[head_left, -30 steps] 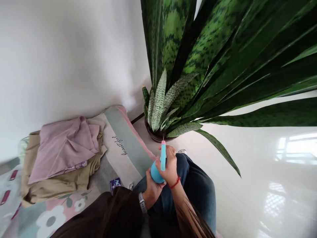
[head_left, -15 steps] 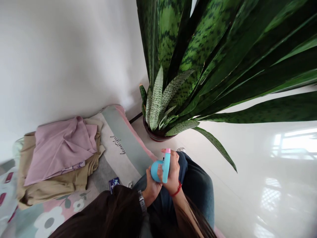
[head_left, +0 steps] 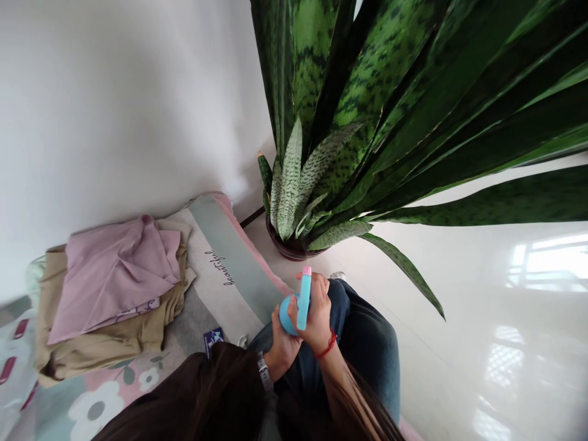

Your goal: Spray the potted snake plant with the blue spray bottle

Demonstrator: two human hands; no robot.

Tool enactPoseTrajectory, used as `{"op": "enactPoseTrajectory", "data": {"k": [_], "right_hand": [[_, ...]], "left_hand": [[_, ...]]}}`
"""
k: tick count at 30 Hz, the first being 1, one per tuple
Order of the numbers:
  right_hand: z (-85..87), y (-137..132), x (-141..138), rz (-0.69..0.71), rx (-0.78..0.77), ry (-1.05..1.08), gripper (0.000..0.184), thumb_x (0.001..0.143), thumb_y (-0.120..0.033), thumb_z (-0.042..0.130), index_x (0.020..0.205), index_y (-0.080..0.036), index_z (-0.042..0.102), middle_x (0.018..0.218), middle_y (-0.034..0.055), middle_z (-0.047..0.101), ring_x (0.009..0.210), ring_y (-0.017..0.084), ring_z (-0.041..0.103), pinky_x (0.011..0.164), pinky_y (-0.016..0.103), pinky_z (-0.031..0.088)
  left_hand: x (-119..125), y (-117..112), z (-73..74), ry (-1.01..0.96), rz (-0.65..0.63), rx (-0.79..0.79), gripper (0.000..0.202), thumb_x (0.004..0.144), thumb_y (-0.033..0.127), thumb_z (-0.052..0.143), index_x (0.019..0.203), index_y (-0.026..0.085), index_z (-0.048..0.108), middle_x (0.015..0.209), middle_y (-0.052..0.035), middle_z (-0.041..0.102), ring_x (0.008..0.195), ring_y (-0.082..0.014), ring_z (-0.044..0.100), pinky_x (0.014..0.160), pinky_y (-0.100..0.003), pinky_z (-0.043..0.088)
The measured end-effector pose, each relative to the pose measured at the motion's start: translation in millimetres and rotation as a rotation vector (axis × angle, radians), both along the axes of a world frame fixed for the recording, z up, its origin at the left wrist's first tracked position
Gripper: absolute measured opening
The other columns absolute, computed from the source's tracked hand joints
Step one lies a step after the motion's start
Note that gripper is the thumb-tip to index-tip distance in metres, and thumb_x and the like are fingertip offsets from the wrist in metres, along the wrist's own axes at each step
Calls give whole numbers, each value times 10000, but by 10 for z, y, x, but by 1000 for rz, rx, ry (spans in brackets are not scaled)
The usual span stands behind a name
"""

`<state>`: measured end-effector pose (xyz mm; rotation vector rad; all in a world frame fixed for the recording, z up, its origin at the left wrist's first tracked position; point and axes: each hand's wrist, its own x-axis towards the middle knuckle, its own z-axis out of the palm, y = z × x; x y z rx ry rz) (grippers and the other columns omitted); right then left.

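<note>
Your right hand (head_left: 316, 313) is curled around the flat, pale-blue handle of a small plastic sprayer (head_left: 303, 303), fingers wrapped tight, its pink tip pointing up toward the plant pot (head_left: 289, 248). Your left hand (head_left: 281, 343) cups the sprayer's round, smooth blue body from below, fingers closed against it. You hold it over your lap, just short of the dark glossy pot. The snake plant (head_left: 367, 122) has stiff, sword-shaped, mottled green leaves. Beside you, 2 folded cloths, 1 pink (head_left: 114, 269) over 1 tan (head_left: 92, 352), lie soft and creased on a flowered bedspread (head_left: 220, 275).
</note>
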<state>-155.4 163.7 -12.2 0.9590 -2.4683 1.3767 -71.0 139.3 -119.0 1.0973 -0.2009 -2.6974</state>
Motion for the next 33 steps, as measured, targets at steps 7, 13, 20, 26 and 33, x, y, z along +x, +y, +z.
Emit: {"op": "enactPoseTrajectory", "data": {"k": [7, 13, 20, 26, 33], "right_hand": [[-6, -19, -33, -25, 40, -2, 293, 844, -277, 527, 1118, -174, 537, 1017, 85, 620, 937, 253, 566, 846, 456, 454], [-129, -85, -242, -44, 79, -101, 183, 844, -230, 498, 1000, -171, 572, 913, 82, 641, 878, 247, 619, 830, 443, 496], [-290, -197, -418, -102, 1, -295, 202, 770, -213, 485, 926, -175, 608, 870, 72, 680, 844, 233, 660, 818, 387, 527], [-426, -255, -575, -177, 29, -429, 245, 717, -252, 501, 897, -164, 643, 847, 70, 708, 807, 233, 673, 816, 384, 531], [-422, -271, -601, -150, 0, -438, 198, 692, -249, 517, 833, -177, 634, 756, 26, 677, 716, 196, 644, 780, 348, 524]], "left_hand": [[-64, -26, 118, -15, 36, 76, 469, 1027, 426, 356, 869, 114, 668, 827, -50, 679, 791, -112, 631, 786, -219, 462], [-93, -26, 196, -219, -123, 90, 506, 1016, 483, 279, 899, 109, 600, 658, -68, 634, 547, -186, 586, 484, -271, 378], [-113, -16, 190, -208, -191, 73, 638, 1005, 540, 219, 871, 63, 621, 682, -118, 640, 562, -178, 588, 505, -271, 383], [-103, -16, 202, -173, -224, 74, 714, 1009, 554, 201, 846, 32, 660, 755, -153, 665, 606, -173, 604, 554, -266, 406], [-114, -12, 221, -188, -176, 111, 704, 1011, 558, 227, 876, 23, 665, 778, -163, 674, 659, -201, 632, 637, -310, 468]]}}
